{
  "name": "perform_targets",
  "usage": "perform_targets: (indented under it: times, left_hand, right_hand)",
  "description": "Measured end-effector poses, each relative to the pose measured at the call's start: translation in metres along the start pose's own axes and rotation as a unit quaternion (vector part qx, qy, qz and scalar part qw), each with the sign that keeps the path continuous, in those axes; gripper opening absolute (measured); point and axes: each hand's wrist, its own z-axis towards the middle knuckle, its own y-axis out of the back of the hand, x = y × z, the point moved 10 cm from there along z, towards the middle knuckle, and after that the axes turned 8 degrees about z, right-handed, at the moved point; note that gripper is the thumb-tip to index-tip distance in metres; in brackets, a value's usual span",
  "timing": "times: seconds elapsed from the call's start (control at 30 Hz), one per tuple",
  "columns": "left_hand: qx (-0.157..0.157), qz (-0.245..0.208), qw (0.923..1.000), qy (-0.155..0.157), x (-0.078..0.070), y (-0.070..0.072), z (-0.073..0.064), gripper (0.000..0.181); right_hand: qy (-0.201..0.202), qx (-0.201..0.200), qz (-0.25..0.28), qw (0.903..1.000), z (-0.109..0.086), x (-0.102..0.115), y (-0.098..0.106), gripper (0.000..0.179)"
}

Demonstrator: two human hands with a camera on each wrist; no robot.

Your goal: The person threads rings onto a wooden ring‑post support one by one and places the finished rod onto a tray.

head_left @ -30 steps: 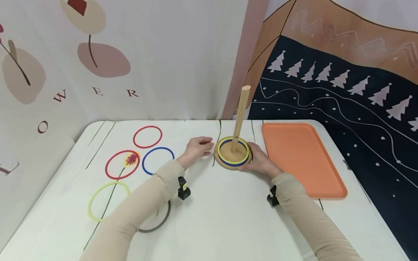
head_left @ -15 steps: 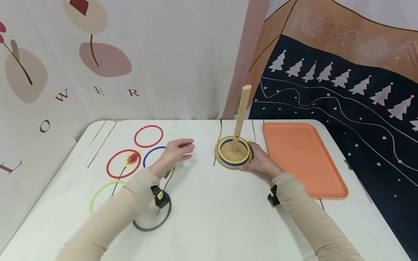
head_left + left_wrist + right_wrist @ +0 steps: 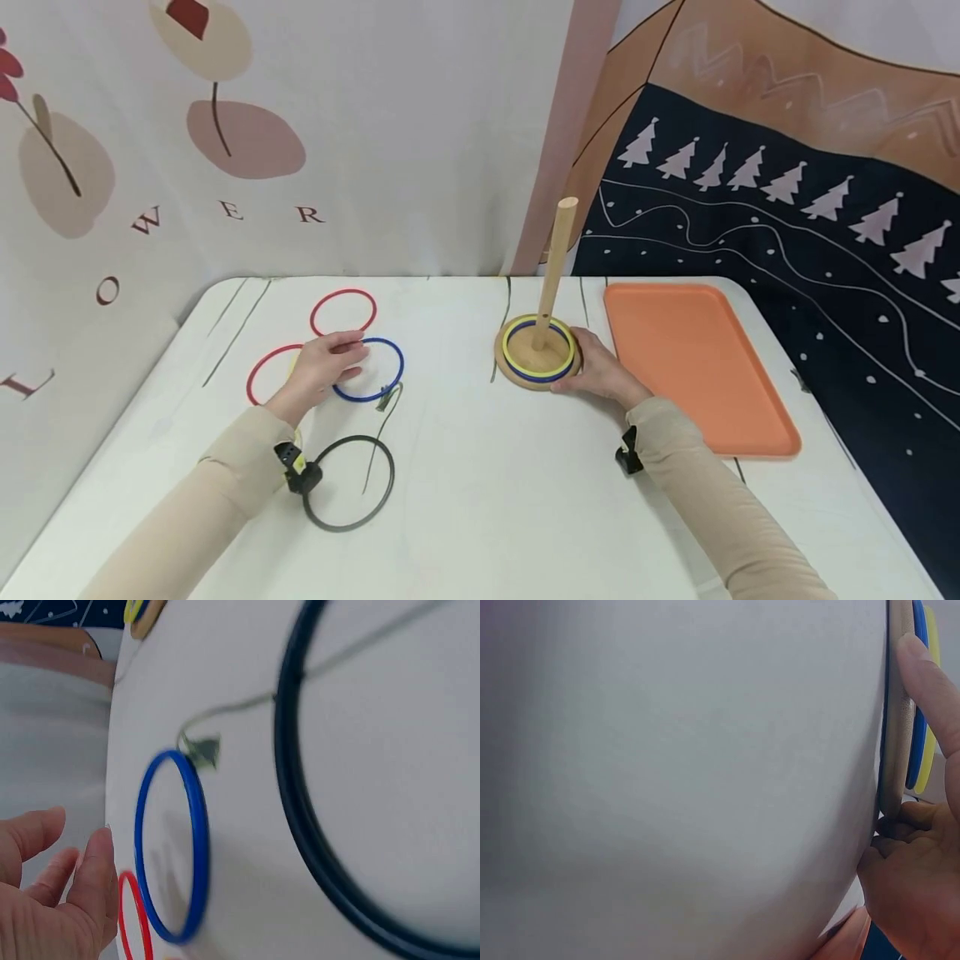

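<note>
Swung leftward since the earlier frame, the left hand (image 3: pixel 322 364) is relaxed, holding nothing, with the blue ring (image 3: pixel 199 847) just to its right, contact hard to judge; the right hand (image 3: pixel 603 368) grips the wooden stand (image 3: pixel 534 358) at its left.

Plain orange is being shown by the tray (image 3: pixel 697 367), while pale wood is being shown by the base (image 3: pixel 529 360) and the peg (image 3: pixel 557 267). Yellow is being worn by the upper ring (image 3: pixel 928 757), deep blue by the lower ring (image 3: pixel 917 742). The white table (image 3: pixel 480 492) is being crossed by thin dark green stems. On it, bright blue is being displayed by one loose ring (image 3: pixel 201 840), red by two further rings (image 3: pixel 345 291), near-black by another ring (image 3: pixel 289 765). Beige is being worn on both sleeves (image 3: pixel 176 517). The whitish wall (image 3: pixel 420 150) is being marked with beige and dusty pink blots and reddish-brown letters; the navy panel (image 3: pixel 847 292) is being patterned with pale trees, white dots and wavy lines
</note>
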Motion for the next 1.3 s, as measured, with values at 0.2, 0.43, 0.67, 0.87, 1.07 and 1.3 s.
perform_targets:
  times: [0.2, 0.43, 0.67, 0.87, 1.07, 1.3]
  left_hand:
    - [-0.013, 0.038, 0.9991, 0.015, 0.020, 0.016, -0.007, 0.049]
    - [-0.017, 0.069, 0.9974, 0.007, 0.032, 0.026, -0.012, 0.048]
    - [-0.028, 0.131, 0.9910, 0.004, 0.038, 0.030, -0.013, 0.048]
    - [-0.061, 0.230, 0.9707, -0.035, 0.028, 0.029, -0.016, 0.048]
    - [-0.092, 0.286, 0.9517, -0.062, 0.023, 0.028, -0.014, 0.046]
    - [-0.102, 0.294, 0.9479, -0.069, 0.019, 0.029, -0.012, 0.043]
  right_hand:
    - [0.001, 0.005, 0.008, 1.0000, 0.000, -0.001, -0.001, 0.108]
    - [0.001, 0.001, 0.000, 1.0000, 0.001, -0.001, 0.000, 0.108]
    - [-0.004, 0.001, -0.005, 1.0000, 0.001, -0.002, -0.001, 0.108]
    - [0.000, 0.002, -0.009, 1.0000, 0.001, -0.001, -0.001, 0.107]
    - [0.001, 0.003, -0.003, 1.0000, 0.001, -0.001, -0.001, 0.108]
    - [-0.001, 0.001, -0.009, 1.0000, 0.002, -0.002, -0.001, 0.107]
